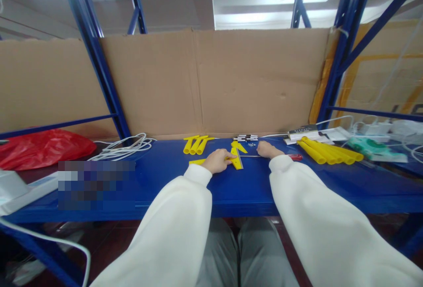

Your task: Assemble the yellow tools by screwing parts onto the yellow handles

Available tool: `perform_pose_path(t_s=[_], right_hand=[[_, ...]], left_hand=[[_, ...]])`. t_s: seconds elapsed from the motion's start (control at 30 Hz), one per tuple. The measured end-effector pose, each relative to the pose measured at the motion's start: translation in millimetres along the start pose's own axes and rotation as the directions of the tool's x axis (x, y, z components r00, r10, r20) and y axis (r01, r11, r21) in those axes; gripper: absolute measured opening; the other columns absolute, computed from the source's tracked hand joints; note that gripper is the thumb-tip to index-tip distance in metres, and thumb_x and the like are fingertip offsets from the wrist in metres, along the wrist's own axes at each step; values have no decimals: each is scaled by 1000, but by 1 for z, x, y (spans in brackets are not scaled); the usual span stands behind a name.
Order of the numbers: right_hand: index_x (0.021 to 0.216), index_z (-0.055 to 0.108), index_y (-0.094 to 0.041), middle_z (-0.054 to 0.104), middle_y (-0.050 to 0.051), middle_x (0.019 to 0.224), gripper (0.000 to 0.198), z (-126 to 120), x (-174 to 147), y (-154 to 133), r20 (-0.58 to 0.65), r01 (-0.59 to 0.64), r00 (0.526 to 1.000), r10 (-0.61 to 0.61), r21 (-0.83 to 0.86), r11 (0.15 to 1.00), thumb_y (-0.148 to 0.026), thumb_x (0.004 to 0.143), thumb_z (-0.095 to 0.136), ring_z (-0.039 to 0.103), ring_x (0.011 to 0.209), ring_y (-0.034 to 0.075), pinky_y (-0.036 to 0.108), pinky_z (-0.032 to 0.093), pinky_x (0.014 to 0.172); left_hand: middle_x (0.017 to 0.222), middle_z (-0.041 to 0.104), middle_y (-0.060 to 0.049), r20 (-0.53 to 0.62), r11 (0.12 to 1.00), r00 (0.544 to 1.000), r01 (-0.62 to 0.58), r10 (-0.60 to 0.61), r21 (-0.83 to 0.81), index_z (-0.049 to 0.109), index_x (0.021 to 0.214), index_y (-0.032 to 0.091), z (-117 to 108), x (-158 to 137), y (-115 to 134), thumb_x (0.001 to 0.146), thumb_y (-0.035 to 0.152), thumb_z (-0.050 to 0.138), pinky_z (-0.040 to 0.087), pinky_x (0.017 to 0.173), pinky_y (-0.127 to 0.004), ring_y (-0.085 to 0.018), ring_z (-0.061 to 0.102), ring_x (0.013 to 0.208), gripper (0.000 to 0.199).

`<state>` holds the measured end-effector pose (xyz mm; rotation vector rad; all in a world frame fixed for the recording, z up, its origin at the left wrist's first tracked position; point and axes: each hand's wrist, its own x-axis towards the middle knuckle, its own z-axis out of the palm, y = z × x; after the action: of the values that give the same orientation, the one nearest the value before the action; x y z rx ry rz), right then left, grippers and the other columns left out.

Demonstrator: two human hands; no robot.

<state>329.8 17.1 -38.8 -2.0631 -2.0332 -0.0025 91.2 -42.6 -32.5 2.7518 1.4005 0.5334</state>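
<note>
My left hand (216,160) is closed around a yellow T-shaped scraper (236,162) with a metal blade along its right edge; its yellow handle sticks out to the left of the hand. Just behind it lie loose yellow head pieces (241,147). My right hand (267,149) has its fingers drawn together beside a little group of small metal parts (251,144), probably screws. What the fingers hold, if anything, is hidden. A screwdriver with a red handle (295,157) lies on the blue table (244,190), its shaft passing in front of the right hand toward the scraper.
Several yellow T-shaped pieces (197,145) lie at the back left of centre. Black-and-white strips (246,137) are stacked behind the hands. Several yellow tubes (325,151) lie right, near a green-and-white packet (375,149). Coiled white cable (127,147) and a red bag (49,148) are left; cardboard (218,84) stands behind.
</note>
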Motion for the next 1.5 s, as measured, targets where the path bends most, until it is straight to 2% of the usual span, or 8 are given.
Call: perform_pose_path(t_s=[0.2, 0.5, 0.83, 1.07, 1.2, 1.3, 1.4, 1.5], right_hand=[[126, 63, -17, 63, 18, 129, 38, -5, -3, -7, 22, -43, 999, 43, -9, 999, -20, 92, 46, 56, 123, 28, 39, 46, 97], [130, 64, -30, 52, 8, 146, 52, -4, 1, -11, 38, 47, 998, -47, -11, 999, -8, 89, 41, 42, 136, 31, 55, 34, 108], [107, 75, -24, 63, 9, 132, 32, -5, 1, -14, -15, 91, 996, -91, -45, 995, -14, 90, 50, 46, 128, 29, 50, 37, 105], [87, 75, -21, 68, 9, 112, 18, -9, -2, -23, 3, -40, 999, 40, 14, 999, -16, 85, 58, 51, 123, 28, 43, 44, 98], [85, 75, -21, 69, 9, 110, 15, -10, -1, -23, -11, -33, 999, 34, 59, 998, -21, 84, 61, 52, 122, 29, 42, 44, 98], [90, 75, -18, 72, 8, 103, 17, -10, 0, -23, -46, 94, 995, -86, 214, 972, -23, 85, 59, 61, 108, 24, 35, 47, 94], [88, 73, -16, 73, 6, 93, 19, -9, -2, -29, -75, 287, 957, -281, 386, 877, -25, 86, 57, 65, 91, 19, 28, 49, 84], [83, 71, -16, 72, 5, 89, 15, -5, -6, -40, -96, 380, 919, -382, 468, 798, -26, 85, 60, 64, 85, 18, 28, 49, 82]], left_hand=[[111, 73, -6, 1, 1000, 1000, -2, 2, 18, 72, 120, 25, 0, 0, -1, 88, 21, 61, 48, 94, -28, -22, 66, 103, 35], [112, 73, -7, 1, 1000, 1000, 1, -1, -19, 72, 120, 24, 1, 1, -1, 87, 21, 62, 48, 94, -29, -23, 66, 105, 35], [111, 72, -9, -4, 1000, 1000, -8, 8, -11, 72, 121, 22, 3, 2, -2, 87, 21, 61, 48, 93, -30, -24, 66, 102, 35], [108, 73, -7, -24, 999, 999, -37, 37, -10, 73, 119, 23, 5, 3, -7, 87, 23, 62, 49, 93, -27, -22, 66, 101, 34], [106, 73, -7, -19, 1000, 999, -26, 26, -9, 73, 118, 24, 4, 2, -5, 87, 23, 62, 49, 92, -28, -22, 66, 100, 33], [107, 73, -7, -16, 1000, 1000, -18, 17, -15, 74, 117, 22, 3, 2, -4, 87, 22, 63, 48, 92, -28, -23, 66, 101, 32], [108, 73, -7, -10, 999, 999, -31, 31, -12, 74, 117, 22, 4, 2, -4, 87, 21, 63, 47, 92, -27, -22, 66, 100, 32], [107, 73, -7, -9, 998, 998, -59, 59, -17, 74, 117, 22, 4, 2, -4, 87, 20, 63, 48, 91, -27, -21, 66, 98, 32]])
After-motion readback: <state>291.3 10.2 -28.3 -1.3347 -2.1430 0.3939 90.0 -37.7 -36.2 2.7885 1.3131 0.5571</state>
